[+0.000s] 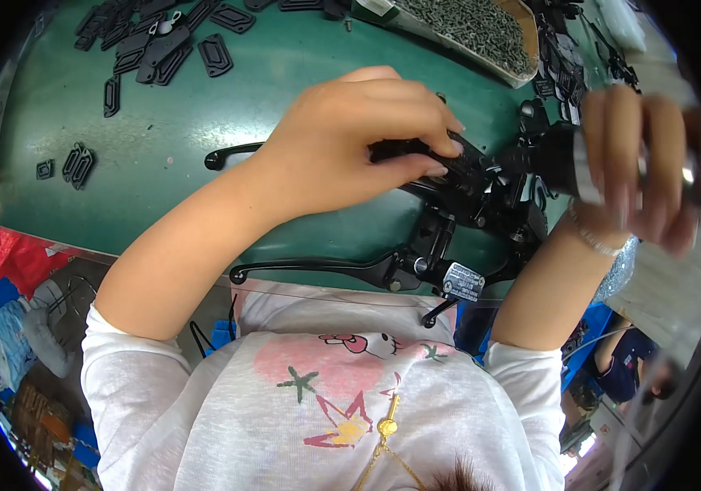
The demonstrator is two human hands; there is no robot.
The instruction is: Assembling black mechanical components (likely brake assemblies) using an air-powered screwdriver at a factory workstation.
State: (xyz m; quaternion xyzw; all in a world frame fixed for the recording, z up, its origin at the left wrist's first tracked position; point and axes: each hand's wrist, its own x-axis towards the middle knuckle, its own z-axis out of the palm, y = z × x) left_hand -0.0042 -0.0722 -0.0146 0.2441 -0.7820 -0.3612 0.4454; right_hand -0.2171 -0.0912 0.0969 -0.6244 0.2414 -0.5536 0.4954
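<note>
My left hand [367,135] is closed around a black brake lever assembly [466,170], pinching its body between thumb and fingers. The lever's ball tip [218,159] sticks out to the left beyond my wrist. My right hand [641,168], slightly blurred, wraps round a power screwdriver [559,159] with a black nose and a silver band. Its nose points left at the assembly's body; whether the bit touches a screw cannot be made out. Nearer to me, a second black brake lever assembly [350,267] with a silver label lies along the table's front edge.
A shallow box of small screws [473,33] stands at the far right of the green table [162,213]. Black rectangular cover plates [162,49] are heaped at the far left, with several small ones [78,166] nearer. More black parts [559,74] lie beyond. Another person [624,360] is at the right.
</note>
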